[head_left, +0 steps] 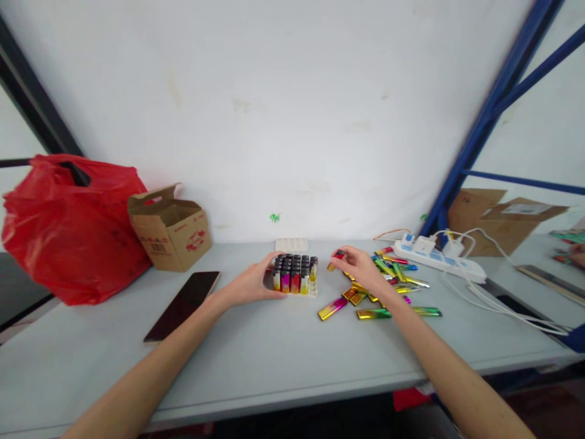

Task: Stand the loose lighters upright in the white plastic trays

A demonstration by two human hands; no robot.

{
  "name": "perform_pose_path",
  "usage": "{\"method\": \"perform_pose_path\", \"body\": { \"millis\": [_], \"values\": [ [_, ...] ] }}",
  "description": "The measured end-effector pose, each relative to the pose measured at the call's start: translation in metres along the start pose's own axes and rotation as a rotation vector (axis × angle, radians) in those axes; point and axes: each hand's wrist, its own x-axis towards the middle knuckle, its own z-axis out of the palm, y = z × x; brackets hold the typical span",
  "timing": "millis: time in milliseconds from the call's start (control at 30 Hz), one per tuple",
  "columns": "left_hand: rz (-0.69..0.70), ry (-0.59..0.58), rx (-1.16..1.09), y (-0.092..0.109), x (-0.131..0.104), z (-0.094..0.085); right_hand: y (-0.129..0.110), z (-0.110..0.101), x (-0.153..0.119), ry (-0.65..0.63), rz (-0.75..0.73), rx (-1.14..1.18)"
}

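Several lighters (295,274) with black tops stand upright in rows in a white tray (311,291) at the middle of the table. My left hand (256,281) curves around the tray's left side, with thumb and fingers gripping it. To the right of the tray, my right hand (361,266) holds a red and yellow lighter (337,259) between thumb and fingers, raised a little and tilted. Loose shiny lighters (397,268) in yellow, green, red and blue lie in a heap under and beyond my right hand. Some of the heap is hidden by the hand and forearm.
Another white tray (291,244) lies against the wall. At left are a dark tablet-like slab (185,305), an open cardboard box (171,235) and a red plastic bag (77,231). A power strip (439,261) with white cables lies at right, near a blue metal frame (484,128).
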Motion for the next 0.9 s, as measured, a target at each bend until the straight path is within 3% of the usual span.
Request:
{"method": "perform_pose_path", "body": {
  "millis": [100,267,433,567,700,900],
  "values": [
    [-0.003,0.007,0.018,0.0,0.0,0.0,-0.003,0.011,0.002,0.081,0.109,0.315],
    [0.013,0.017,0.01,-0.004,0.0,0.001,-0.008,0.029,-0.003,-0.069,0.177,0.566],
    [0.02,0.005,-0.024,-0.005,0.0,0.001,-0.009,0.042,-0.006,-0.074,0.22,0.347],
    [0.012,0.004,-0.038,-0.003,0.0,0.001,-0.009,0.045,-0.007,0.075,0.061,0.042],
    [0.011,-0.012,-0.063,-0.001,0.0,0.0,-0.009,0.046,-0.009,0.194,0.01,-0.138],
    [0.001,-0.004,-0.033,0.001,0.0,0.0,-0.007,0.05,-0.009,0.181,-0.035,-0.237]
  ]
}}
